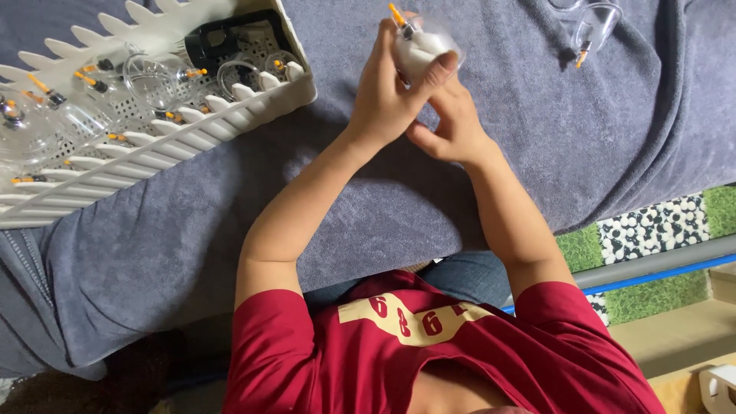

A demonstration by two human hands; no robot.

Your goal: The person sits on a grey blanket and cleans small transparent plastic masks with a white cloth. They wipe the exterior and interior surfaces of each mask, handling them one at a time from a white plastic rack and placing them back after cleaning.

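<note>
Fingers of my left hand (383, 96) wrap a clear cup (425, 47) with white cloth inside, above grey towel (537, 115); right hand (452, 126) pinches beneath. Basket (253, 107), far left: many cups waiting. One cup (594, 27) lies apart, upper right.

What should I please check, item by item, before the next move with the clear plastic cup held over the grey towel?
1. Left hand grips the clear plastic cup with the orange-tipped valve: ok.
2. Right hand supports it from below: touching the cup cannot tell.
3. White material fills the cup: ok; whether it is a cloth, cannot tell.
4. White slotted plastic basket of more clear cups sits on the grey towel: ok.
5. Another clear cup lies apart on the towel: ok.
</note>
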